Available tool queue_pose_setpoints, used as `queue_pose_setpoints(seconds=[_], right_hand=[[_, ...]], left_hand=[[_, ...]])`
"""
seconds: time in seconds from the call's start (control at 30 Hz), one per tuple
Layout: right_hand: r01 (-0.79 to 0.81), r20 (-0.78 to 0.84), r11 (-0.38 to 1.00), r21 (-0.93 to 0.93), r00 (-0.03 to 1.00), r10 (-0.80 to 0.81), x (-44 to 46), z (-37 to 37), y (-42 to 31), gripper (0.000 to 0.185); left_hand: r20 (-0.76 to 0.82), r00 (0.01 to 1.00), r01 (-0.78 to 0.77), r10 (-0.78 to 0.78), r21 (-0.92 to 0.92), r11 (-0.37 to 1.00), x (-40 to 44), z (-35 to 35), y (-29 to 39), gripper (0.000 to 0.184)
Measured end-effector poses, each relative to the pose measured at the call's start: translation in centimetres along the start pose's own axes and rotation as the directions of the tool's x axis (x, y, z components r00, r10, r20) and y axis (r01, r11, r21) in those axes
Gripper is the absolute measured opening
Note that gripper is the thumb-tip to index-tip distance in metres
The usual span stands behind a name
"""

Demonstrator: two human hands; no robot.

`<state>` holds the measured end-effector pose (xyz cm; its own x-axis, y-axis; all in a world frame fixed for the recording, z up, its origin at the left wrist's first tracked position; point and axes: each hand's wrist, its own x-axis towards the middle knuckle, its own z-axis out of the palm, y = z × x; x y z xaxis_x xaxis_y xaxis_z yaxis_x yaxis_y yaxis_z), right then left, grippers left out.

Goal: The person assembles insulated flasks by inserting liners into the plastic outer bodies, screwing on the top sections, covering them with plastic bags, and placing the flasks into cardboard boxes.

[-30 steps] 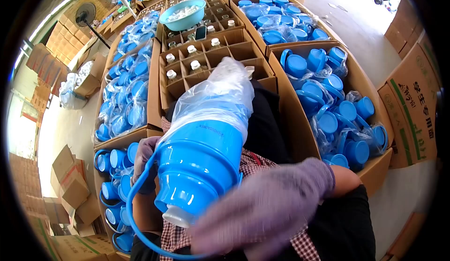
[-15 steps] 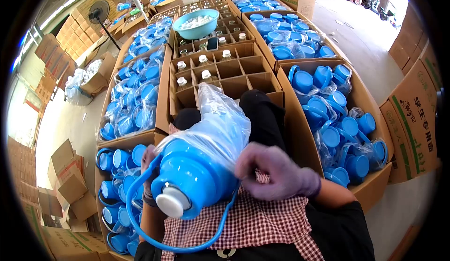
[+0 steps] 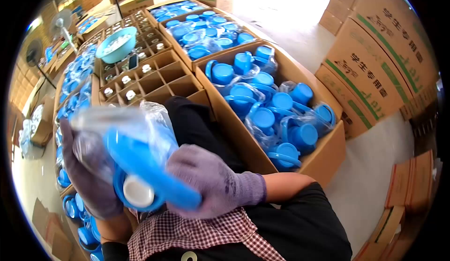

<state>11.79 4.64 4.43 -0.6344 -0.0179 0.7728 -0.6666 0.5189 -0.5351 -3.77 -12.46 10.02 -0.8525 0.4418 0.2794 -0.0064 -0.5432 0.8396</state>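
Note:
A blue plastic thermos flask (image 3: pixel 161 141) with a white stopper (image 3: pixel 138 190) is tilted over my lap, its stopper end toward me. Clear plastic film (image 3: pixel 89 146) wraps its body, and its blue carry handle (image 3: pixel 154 174) is smeared by motion. My gloved left hand (image 3: pixel 91 181) holds the flask's left side, with long fingers pointing up beside the film. On the other side my gloved right hand (image 3: pixel 201 181) is closed at the flask and its handle, its fingertips hidden. A divided carton (image 3: pixel 173 90) beyond my knees holds several white-capped bottles.
Right of my legs stands an open carton (image 3: pixel 323 162) of blue lidded flask parts in film. A turquoise basin (image 3: pixel 102 50) of small white pieces and a phone (image 3: pixel 133 62) rest on the bottle cartons. Printed cardboard boxes (image 3: pixel 370 69) stack up at the right.
The view has swung to the right. My right hand has gone from beside the flask to closing at its handle. The handle has swung up across the stopper end, and the left hand shows more fully.

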Motion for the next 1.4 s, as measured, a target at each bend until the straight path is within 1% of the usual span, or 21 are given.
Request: queue_pose_setpoints(seconds=[0.03,0.07,0.1,0.13,0.17,0.2,0.27,0.3,0.33,0.4,0.47,0.53,0.57,0.6,0.63,0.7,0.8,0.9,1.17,1.33,1.4], right_hand=[[-0.064,-0.147,0.996,-0.063,0.988,0.054,-0.3,-0.2,0.0,0.043],[-0.124,-0.294,0.992,0.015,0.948,0.123,0.1,-0.5,0.4,0.035],[-0.165,-0.428,0.981,0.100,0.883,0.192,0.9,-1.1,1.0,0.027],[-0.155,-0.510,0.927,0.340,0.798,0.321,1.7,-2.0,0.8,0.020],[-0.101,-0.546,0.824,0.558,0.702,0.457,2.9,-3.0,0.5,0.014],[-0.106,-0.617,0.875,0.472,0.669,0.414,4.0,-4.7,0.7,0.014],[-0.117,-0.716,0.969,0.217,0.655,0.240,5.1,-9.4,2.0,0.020],[-0.108,-0.727,0.987,0.118,0.668,0.160,5.1,-12.5,2.4,0.024],[-0.099,-0.733,0.995,0.018,0.676,0.080,5.0,-15.5,2.8,0.028],[-0.177,-0.803,0.979,-0.105,0.596,0.022,5.4,-21.0,1.8,0.031],[-0.270,-0.624,0.651,-0.710,0.670,-0.402,6.5,-25.9,1.3,0.030],[-0.249,-0.408,0.351,-0.903,0.756,-0.512,6.9,-29.1,2.4,0.029],[-0.337,-0.596,0.545,-0.768,0.689,-0.413,7.0,-29.8,3.1,0.029],[-0.407,-0.750,0.704,-0.582,0.602,-0.272,7.0,-30.5,3.8,0.029],[-0.406,-0.726,0.670,-0.621,0.621,-0.297,6.7,-31.7,5.2,0.028],[-0.400,-0.672,0.596,-0.696,0.654,-0.347,5.1,-34.7,9.9,0.026],[-0.635,-0.816,0.615,-0.468,0.578,-0.024,1.4,-37.3,15.9,0.026],[-0.668,-0.806,0.627,-0.402,0.583,0.103,-1.0,-37.2,21.1,0.023],[-0.652,-0.905,0.727,-0.214,0.413,0.103,-1.2,-34.7,28.9,0.029],[-0.730,-0.986,0.677,-0.087,0.159,0.045,0.0,-35.8,30.4,0.028],[-0.774,-0.932,0.520,-0.362,0.310,-0.186,-3.2,-38.1,32.6,0.029]], left_hand=[[0.125,0.971,0.232,-0.205,-0.259,0.938,1.6,3.0,0.2,0.047],[0.225,0.967,0.161,-0.120,-0.175,0.971,2.4,5.4,0.1,0.046],[0.299,0.952,-0.074,0.063,0.023,0.997,3.7,6.9,-1.1,0.045],[0.361,0.900,-0.326,0.244,0.187,0.927,5.0,8.4,-2.2,0.045],[0.440,0.862,-0.430,0.252,0.372,0.823,6.9,9.8,-2.5,0.044],[0.515,0.817,-0.536,0.257,0.516,0.668,8.8,11.2,-2.8,0.043],[0.643,0.766,-0.375,-0.002,0.449,0.811,12.2,13.6,0.0,0.044],[0.749,0.663,-0.297,-0.007,0.272,0.915,13.3,14.2,0.7,0.045],[0.839,0.489,-0.633,0.240,0.152,0.759,13.1,14.5,1.6,0.050],[0.817,0.424,-0.761,0.391,0.087,0.643,14.5,11.1,3.7,0.052],[0.750,0.604,-0.716,0.270,0.362,0.597,14.2,5.9,5.3,0.058],[0.686,0.693,-0.662,0.223,0.482,0.574,13.9,1.9,4.4,0.064],[0.720,0.650,-0.688,0.243,0.422,0.590,13.3,1.0,3.6,0.054],[0.616,0.730,-0.646,0.296,0.481,0.593,13.2,-1.6,0.9,0.047],[0.485,0.838,-0.531,0.248,0.627,0.570,13.1,-4.3,-1.3,0.048],[0.269,0.960,-0.246,0.078,0.673,0.698,13.1,-9.7,-4.6,0.049],[0.062,0.998,-0.039,-0.008,0.722,0.691,12.2,-17.8,-7.5,0.049],[-0.054,0.999,0.045,-0.005,0.784,0.619,11.2,-21.9,-6.8,0.043],[-0.119,0.986,0.034,0.120,0.835,0.549,13.0,-23.0,-5.7,0.042],[-0.098,0.990,0.036,0.098,0.865,0.500,13.8,-21.8,-6.2,0.042],[-0.119,0.989,0.059,0.091,0.866,0.497,13.5,-22.5,-6.7,0.043]])
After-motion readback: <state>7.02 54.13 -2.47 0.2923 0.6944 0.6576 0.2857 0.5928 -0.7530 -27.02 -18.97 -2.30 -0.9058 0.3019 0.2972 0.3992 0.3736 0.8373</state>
